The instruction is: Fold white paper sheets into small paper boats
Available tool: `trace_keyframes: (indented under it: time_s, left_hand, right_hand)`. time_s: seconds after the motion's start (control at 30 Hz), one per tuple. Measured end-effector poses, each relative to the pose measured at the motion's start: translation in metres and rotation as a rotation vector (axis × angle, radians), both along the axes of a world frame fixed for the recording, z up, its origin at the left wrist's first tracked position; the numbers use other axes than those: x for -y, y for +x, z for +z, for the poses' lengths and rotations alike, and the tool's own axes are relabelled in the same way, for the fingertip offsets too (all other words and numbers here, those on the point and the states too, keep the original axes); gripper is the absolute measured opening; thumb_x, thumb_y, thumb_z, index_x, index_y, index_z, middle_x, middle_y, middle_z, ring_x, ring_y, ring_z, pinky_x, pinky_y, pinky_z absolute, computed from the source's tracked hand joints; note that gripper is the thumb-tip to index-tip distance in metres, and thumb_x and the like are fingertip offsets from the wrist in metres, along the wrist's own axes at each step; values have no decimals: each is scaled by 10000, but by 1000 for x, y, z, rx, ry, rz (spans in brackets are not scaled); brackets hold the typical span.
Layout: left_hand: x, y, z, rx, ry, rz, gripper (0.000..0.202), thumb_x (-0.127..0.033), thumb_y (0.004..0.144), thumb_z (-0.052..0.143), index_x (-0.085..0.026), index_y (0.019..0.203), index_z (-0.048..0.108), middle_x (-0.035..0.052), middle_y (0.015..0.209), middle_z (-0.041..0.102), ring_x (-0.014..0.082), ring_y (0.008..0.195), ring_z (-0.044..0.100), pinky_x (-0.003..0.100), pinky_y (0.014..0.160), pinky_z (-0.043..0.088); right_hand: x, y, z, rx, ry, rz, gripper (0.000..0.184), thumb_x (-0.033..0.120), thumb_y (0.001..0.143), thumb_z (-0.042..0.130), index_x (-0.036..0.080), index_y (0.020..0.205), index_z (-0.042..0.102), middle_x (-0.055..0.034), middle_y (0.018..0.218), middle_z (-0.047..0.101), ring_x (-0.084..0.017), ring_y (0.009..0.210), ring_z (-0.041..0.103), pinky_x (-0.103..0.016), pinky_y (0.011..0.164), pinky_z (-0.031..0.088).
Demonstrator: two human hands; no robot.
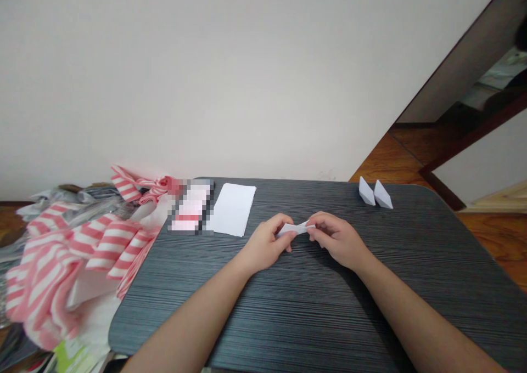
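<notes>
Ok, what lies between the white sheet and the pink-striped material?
In the head view, a pixelated flat item lies between the white sheet and the pink-striped material, too blurred to identify.

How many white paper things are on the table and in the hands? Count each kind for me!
Folded paper boats: 2
Flat white paper sheets: 1
Folded paper strips, held: 1
Total: 4

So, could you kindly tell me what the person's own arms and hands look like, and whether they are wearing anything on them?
The left forearm and right forearm are bare, with no sleeve in view. The left hand and right hand wear no gloves, and no watch, bracelet or ring can be made out.
</notes>
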State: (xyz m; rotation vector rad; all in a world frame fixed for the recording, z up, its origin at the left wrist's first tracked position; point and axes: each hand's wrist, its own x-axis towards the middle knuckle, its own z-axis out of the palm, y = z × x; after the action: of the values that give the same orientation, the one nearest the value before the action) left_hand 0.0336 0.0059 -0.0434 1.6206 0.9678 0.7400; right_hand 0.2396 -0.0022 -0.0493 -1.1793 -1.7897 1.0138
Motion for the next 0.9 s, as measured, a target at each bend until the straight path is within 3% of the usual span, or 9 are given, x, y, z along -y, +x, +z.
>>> trace_keyframes:
  time_s: [0.13,0.33,0.53,0.7,0.9]
  left_hand:
    - [0,0,5,-11,39,-54,150,-277,857,502,-170,953,546,-7,694,598,116,617,572,228,608,418]
    - [-1,1,9,-57,179,-90,178,-246,848,519,-169,942,647,45,853,648,140,733,585,251,700,433]
    - [0,1,8,-107,181,-42,238,-298,881,472,-167,847,668,22,724,654,134,670,576,238,652,411]
    - [0,1,9,-104,188,-55,290,-324,883,471,-160,726,651,25,712,651,129,656,566,233,641,400]
    - [-2,0,8,-70,207,-72,347,-317,886,464,-151,622,616,39,739,635,132,696,566,238,671,405]
  right_hand:
    - [0,0,1,46,77,-38,156,280,864,544,190,774,634,-57,852,589,-144,660,540,-261,540,430]
    - [0,0,4,39,110,-3,158,285,854,554,201,789,672,-64,846,601,-168,701,568,-276,555,449]
    - [2,-1,5,27,44,25,181,286,892,493,199,881,652,-51,818,604,-138,623,571,-268,543,450]
    - [2,-2,-4,-20,-38,-61,127,313,866,545,203,927,552,7,629,578,-141,561,573,-260,533,449]
    - [1,-1,-3,32,15,-94,111,313,860,560,203,873,564,-25,731,607,-151,605,592,-283,583,465]
